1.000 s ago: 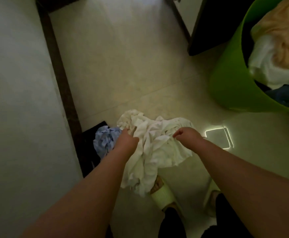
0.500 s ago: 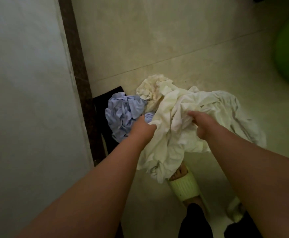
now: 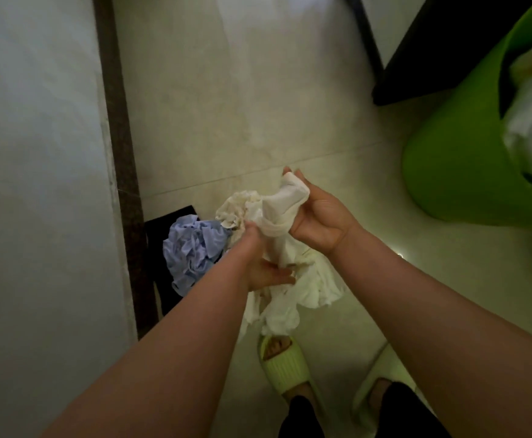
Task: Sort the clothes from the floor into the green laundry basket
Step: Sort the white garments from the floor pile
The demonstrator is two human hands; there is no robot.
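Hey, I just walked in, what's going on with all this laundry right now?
A person is standing over a pile of clothes, gathering a white garment in both hands. The left hand grips its lower bunch while the right hand holds the upper end. A light blue garment lies on the floor beside a dark one. The green laundry basket, off to the right, already holds some clothes.

Pale glossy floor [image 3: 258, 105] tiles run under and beyond the hands, one grout line crossing just above them. To their left stands a white wall [image 3: 34, 184] edged with a dark brown skirting [image 3: 118, 137]. Up and to their right sits dark furniture [image 3: 416, 58] (only its lower corner shows) beside a white panel. The light is dim, with one small bright glint [image 3: 400, 255] on the tiles.
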